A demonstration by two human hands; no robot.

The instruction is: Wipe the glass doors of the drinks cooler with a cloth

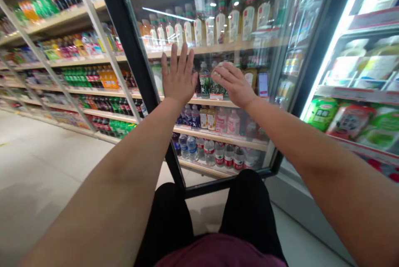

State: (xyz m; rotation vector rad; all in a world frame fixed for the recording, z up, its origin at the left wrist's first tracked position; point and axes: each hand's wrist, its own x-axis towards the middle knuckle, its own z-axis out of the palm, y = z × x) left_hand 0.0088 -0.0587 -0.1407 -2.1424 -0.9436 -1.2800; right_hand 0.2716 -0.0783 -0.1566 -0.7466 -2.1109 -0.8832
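Observation:
A glass cooler door (223,184) in a black frame stands swung open in front of me. My left hand (178,76) lies flat against its glass, fingers stretched out and apart, with nothing in it. To the right, my right hand (236,85) is bent at the fingers and pressed towards the same pane. Under its fingertips shows a bit of crumpled whitish cloth (218,68), mostly hidden by the fingers. Both forearms reach forward over my knees.
Through the glass, shelves hold rows of bottles (248,19). More drink shelves (79,88) run along the left over a pale floor (59,163). At right, the lit cooler (358,96) holds bottles and green and red packs (322,113). A small label (263,85) is on the door.

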